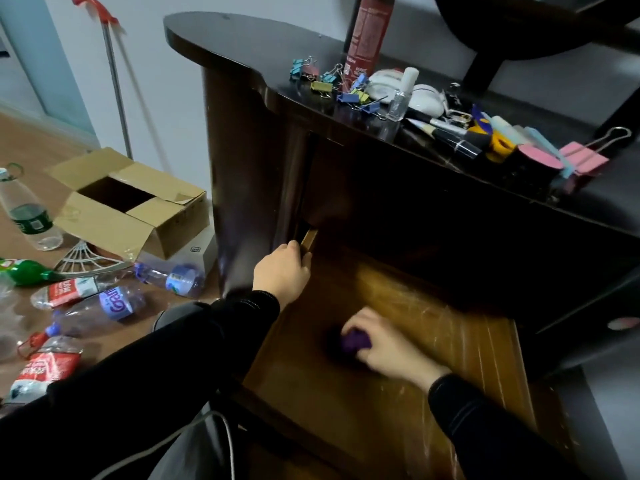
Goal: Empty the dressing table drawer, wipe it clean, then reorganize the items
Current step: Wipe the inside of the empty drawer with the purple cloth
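Observation:
The wooden drawer (460,344) stands pulled out of the dark dressing table (249,53), and its bottom is bare. My right hand (388,344) presses a purple cloth (355,341) onto the drawer floor near the middle, fingers closed over it. My left hand (282,270) grips the drawer's left side wall (308,239) close to the table. On the tabletop lie several coloured binder clips (332,83), a small clear bottle (401,98), white pouches (382,83), pens and brushes (450,135), a big pink clip (585,157) and a tall red can (369,36).
On the floor to the left are an open cardboard box (128,202), several plastic bottles (114,306) and a white fan-shaped piece (83,259). A mop handle (116,74) leans on the wall. A white cable (194,424) crosses my lap.

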Action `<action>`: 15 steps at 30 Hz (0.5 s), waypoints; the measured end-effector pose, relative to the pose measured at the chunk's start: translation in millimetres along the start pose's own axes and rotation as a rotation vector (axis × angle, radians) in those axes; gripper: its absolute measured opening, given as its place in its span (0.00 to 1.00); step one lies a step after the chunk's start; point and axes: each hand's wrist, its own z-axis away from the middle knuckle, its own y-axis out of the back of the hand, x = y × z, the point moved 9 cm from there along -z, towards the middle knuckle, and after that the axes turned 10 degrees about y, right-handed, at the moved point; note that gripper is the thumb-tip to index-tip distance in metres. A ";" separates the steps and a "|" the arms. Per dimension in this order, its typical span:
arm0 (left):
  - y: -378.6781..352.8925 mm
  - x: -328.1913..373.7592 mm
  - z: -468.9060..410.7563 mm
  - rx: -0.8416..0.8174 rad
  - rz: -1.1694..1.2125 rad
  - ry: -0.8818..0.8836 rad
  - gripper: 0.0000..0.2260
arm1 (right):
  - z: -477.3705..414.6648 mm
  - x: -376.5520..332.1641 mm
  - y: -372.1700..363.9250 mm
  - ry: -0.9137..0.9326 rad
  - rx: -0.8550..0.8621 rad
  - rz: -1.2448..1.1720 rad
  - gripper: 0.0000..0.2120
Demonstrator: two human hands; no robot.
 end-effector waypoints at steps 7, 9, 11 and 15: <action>-4.3 -0.9 -9.8 0.036 -0.037 -0.016 0.13 | -82.1 86.4 61.7 -0.281 0.276 0.254 0.19; -4.6 -1.5 -10.5 0.031 -0.037 -0.011 0.13 | -87.8 80.3 54.7 -0.238 0.258 0.384 0.18; -4.6 -1.9 -10.3 0.028 -0.040 -0.009 0.13 | -83.7 73.8 49.2 -0.203 0.249 0.403 0.20; -4.2 -1.3 -8.8 0.008 -0.026 -0.005 0.13 | -52.4 50.9 23.5 -0.124 0.126 0.353 0.22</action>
